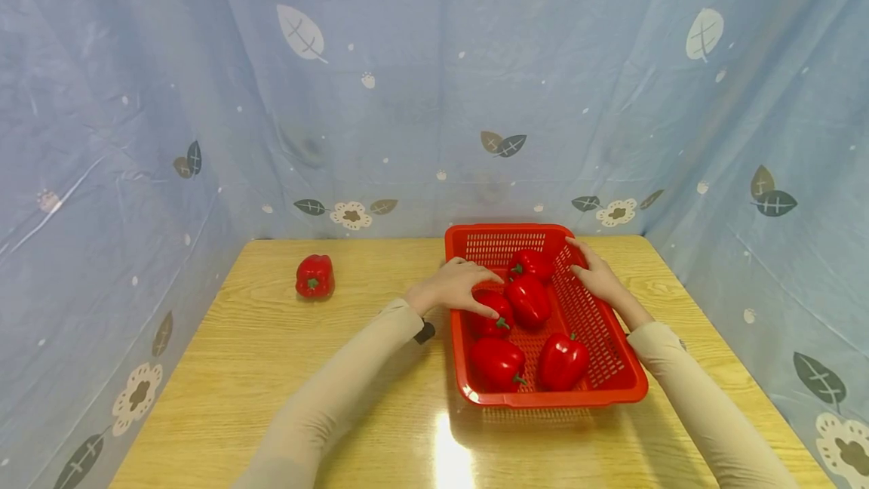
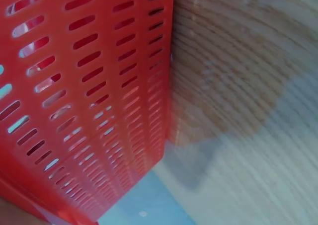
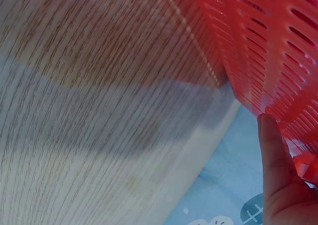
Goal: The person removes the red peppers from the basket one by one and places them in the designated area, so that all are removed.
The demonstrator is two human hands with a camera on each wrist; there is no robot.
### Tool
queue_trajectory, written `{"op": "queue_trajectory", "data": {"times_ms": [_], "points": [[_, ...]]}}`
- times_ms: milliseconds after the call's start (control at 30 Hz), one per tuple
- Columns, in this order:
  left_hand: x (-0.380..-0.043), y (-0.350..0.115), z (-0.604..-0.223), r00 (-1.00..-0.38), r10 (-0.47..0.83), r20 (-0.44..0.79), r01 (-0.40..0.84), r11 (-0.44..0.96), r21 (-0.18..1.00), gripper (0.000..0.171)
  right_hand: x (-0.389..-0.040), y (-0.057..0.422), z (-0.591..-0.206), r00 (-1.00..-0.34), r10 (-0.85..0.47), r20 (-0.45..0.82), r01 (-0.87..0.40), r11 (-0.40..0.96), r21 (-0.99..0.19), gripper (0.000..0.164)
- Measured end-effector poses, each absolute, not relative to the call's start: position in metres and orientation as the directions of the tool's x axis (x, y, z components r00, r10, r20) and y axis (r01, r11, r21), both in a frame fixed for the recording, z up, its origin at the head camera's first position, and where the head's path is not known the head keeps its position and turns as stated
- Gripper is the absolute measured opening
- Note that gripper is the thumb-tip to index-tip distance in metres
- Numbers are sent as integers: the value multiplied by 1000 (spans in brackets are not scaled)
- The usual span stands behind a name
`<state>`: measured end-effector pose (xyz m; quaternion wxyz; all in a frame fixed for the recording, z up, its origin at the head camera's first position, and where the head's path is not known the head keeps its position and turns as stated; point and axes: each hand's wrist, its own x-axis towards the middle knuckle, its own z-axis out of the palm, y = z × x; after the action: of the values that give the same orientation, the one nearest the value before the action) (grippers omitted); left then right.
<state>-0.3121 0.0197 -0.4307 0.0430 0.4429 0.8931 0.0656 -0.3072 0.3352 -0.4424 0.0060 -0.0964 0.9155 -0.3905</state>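
Observation:
A red plastic basket [image 1: 543, 399] with slotted walls holds several red bell peppers. My left hand [image 1: 458, 287] reaches over its left rim, thumb and fingers spread apart above a bell pepper [image 1: 490, 313]; whether they touch it I cannot tell. At the right rim is my right hand [image 1: 597, 278], thumb on the inner side and a finger stretched out straight along the wall. Inside lie other peppers: one at the back [image 1: 532, 266], one in the middle [image 1: 529, 302], one front left [image 1: 498, 363] and one front right [image 1: 563, 362].
One more red bell pepper [image 1: 314, 276] stands on the wooden table [image 1: 271, 368] at the back left. A blue curtain [image 1: 407, 96] with leaf and flower prints hangs behind the table and along both sides.

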Motion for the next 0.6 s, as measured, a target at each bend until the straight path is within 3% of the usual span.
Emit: {"op": "queue_trajectory", "data": {"times_ms": [600], "points": [[-310,23,-423,-587,800,-125,797,598,87,72,-306,335,-442,-983,-175,64,-167,676,-718,58]]}}
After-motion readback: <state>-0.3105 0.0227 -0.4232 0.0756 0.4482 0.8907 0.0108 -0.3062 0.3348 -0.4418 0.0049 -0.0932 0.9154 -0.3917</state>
